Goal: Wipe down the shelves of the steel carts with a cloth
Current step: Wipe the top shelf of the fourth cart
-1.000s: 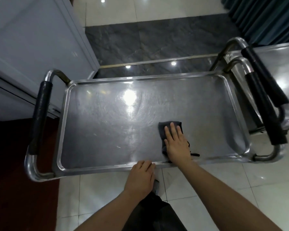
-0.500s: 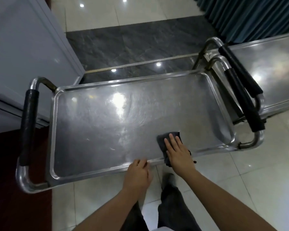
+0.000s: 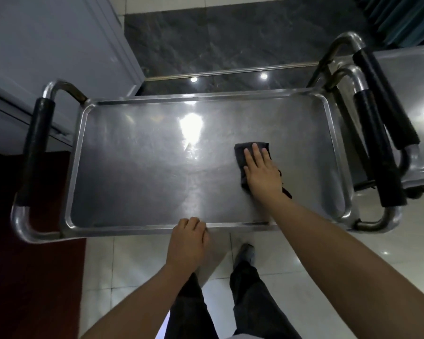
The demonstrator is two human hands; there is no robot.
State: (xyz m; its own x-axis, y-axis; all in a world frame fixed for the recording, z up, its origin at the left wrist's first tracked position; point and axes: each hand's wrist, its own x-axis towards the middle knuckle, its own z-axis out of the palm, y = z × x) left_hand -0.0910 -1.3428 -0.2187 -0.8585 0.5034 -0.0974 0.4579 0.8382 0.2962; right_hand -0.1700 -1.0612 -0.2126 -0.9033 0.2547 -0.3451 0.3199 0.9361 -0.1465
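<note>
Item: steel cart (image 3: 137, 167), top shelf, seen from above. The shelf is lying as a shallow rimmed tray, its bare metal reflecting ceiling lights near the middle.

Item: cloth (image 3: 242, 155), dark grey, folded. It is lying flat on the right half of the shelf, well inside the rim, with a small corner sticking out beside the wrist.

Item: right hand (image 3: 261, 172). It is pressing palm-down on the cloth, fingers (image 3: 255, 152) stretched out straight and close together, covering most of the fabric rather than pinching it.

Item: left hand (image 3: 187, 241). It is gripping the near rim of the shelf, fingers curled over the edge and closed on it.

Item: black-padded handles, one (image 3: 36, 152) at the left end of the cart, one (image 3: 377, 150) at the right end.

Item: second steel cart (image 3: 416, 99). It is standing just beside the right end, its own padded handle running alongside.

Item: dark trousers (image 3: 250, 297) and a shoe (image 3: 246, 253) are showing below the shelf on pale floor tiles (image 3: 123, 265).
</note>
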